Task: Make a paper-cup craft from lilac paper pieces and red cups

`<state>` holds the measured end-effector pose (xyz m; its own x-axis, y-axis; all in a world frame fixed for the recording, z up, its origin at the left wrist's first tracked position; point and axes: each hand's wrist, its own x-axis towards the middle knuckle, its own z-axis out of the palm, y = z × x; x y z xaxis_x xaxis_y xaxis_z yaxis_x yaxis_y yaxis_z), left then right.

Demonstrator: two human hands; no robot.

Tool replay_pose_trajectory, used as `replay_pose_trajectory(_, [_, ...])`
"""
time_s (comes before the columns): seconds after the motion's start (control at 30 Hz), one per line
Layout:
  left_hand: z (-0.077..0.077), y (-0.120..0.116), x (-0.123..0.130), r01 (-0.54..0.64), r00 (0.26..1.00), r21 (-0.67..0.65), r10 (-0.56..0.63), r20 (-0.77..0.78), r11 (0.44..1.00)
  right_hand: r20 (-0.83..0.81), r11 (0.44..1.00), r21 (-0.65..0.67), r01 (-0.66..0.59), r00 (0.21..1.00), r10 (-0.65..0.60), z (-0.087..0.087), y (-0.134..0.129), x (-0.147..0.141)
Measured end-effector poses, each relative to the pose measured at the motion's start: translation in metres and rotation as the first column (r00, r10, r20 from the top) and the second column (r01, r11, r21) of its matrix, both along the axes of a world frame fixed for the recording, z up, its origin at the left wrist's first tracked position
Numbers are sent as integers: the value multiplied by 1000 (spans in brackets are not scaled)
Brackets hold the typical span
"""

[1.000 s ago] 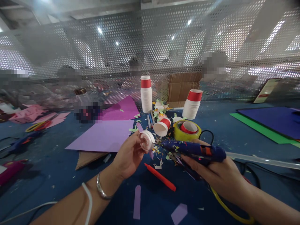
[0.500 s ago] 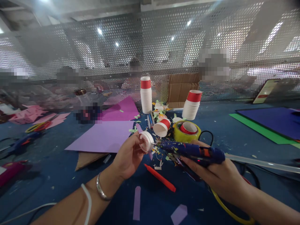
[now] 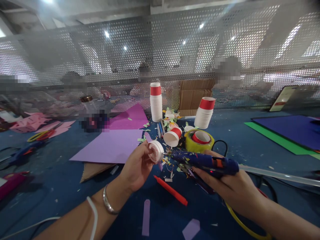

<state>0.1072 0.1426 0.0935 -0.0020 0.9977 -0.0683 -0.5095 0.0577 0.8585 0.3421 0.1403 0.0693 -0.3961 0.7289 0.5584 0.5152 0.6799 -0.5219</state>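
My left hand (image 3: 137, 166) holds a small white paper cup piece (image 3: 155, 151) by its side, with its round face turned toward me. Closed around a dark blue hot glue gun (image 3: 205, 160) is my right hand (image 3: 232, 183). The gun's metal nozzle points left and meets the rim of the cup piece; I cannot tell if it presses on it. A clear glue stick (image 3: 277, 175) juts from the gun's back end. Below the hands lies a red marker (image 3: 171, 190), near a purple paper strip (image 3: 146, 217) and a purple paper pentagon (image 3: 191, 229).
Behind the hands are a tipped paper cup (image 3: 172, 136), a yellow tape roll (image 3: 199, 141) and two cup stacks (image 3: 156, 105). Paper scraps litter the middle. Purple sheets (image 3: 107, 145) lie left, blue and green sheets (image 3: 287, 130) right. A perforated metal screen (image 3: 120, 60) closes off the back.
Almost nothing differs. Both hands, the cup piece and the glue gun keep their places; the view shifts very slightly.
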Motion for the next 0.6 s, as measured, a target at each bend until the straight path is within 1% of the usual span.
replay_pose_trajectory(0.1, [1,0,0,-9,999,71,12,-33,997,9,999,22,33,999,-33,0,1,0])
replay_pose_trajectory(0.23, [4,-1,0,-97,991,146,109,-75,984,21,998,13,67,998,-67,0,2,-1])
replay_pose_trajectory(0.33, [9,-1,1,-94,990,172,111,-88,981,-8,994,-18,110,994,-110,3,4,-1])
replay_pose_trajectory(0.37, [11,-2,1,-88,990,169,104,-92,982,-11,990,-48,131,991,-132,5,5,-1])
replay_pose_trajectory(0.4, [14,-2,1,-85,991,151,99,-89,985,-5,984,-90,157,987,-158,8,7,0])
replay_pose_trajectory(0.47, [19,-3,1,-79,995,60,83,-62,995,49,953,-202,228,974,-222,14,13,4])
replay_pose_trajectory(0.53, [24,-6,1,-46,999,-68,45,-20,997,127,899,-289,329,944,-305,19,21,11])
replay_pose_trajectory(0.57, [25,-9,0,-27,1000,-128,26,-4,991,159,865,-315,391,920,-358,22,26,15])
replay_pose_trajectory(0.6, [25,-13,-1,-8,1000,-172,9,2,985,177,844,-318,431,902,-394,24,32,20])
